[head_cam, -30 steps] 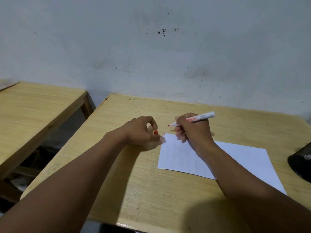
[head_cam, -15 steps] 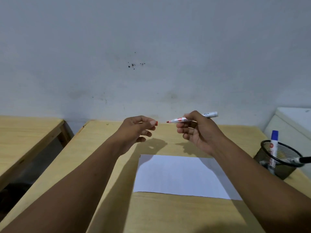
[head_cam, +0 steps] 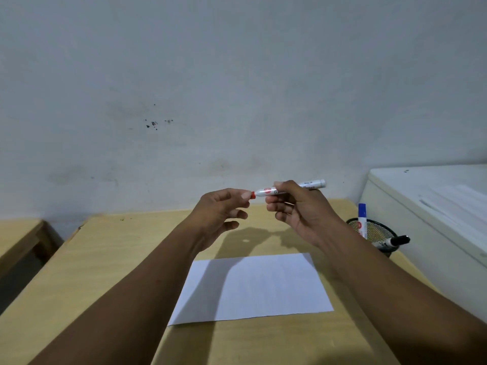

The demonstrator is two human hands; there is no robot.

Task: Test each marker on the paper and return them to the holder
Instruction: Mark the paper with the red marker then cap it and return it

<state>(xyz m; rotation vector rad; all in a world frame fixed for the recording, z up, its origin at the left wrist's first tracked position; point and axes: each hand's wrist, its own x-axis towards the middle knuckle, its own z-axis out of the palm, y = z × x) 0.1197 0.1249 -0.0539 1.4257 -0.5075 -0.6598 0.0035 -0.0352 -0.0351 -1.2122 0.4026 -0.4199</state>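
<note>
While both hands hover above the wooden desk point(head_cam: 110, 262), the right hand point(head_cam: 297, 209) has its fingers wrapped round the barrel of the red marker point(head_cam: 266, 191), which lies roughly level and points its capped end to the left. The left hand point(head_cam: 218, 212) pinches the red cap point(head_cam: 252, 194) between thumb and forefinger, right at the marker's tip, so the two hands all but meet. I'd call this the cap going home on the nib.

The marker looks light, stiff and smooth-sided, a plastic tube that won't bend. The mid-barrel hold looks the sensible one, leaving both ends free; the white tail end pokes out beyond the right knuckles. The cap is small and could slip from a loose pinch, so a firm squeeze and a straight push seem called for.

Below lies the white sheet of paper point(head_cam: 258, 285), flat on the desk, no marks I can make out. Off to the right stands the black mesh holder point(head_cam: 375, 231), with a blue-capped marker point(head_cam: 362, 219) upright in it and a black-capped marker point(head_cam: 392, 242) leaning over its rim.
</note>
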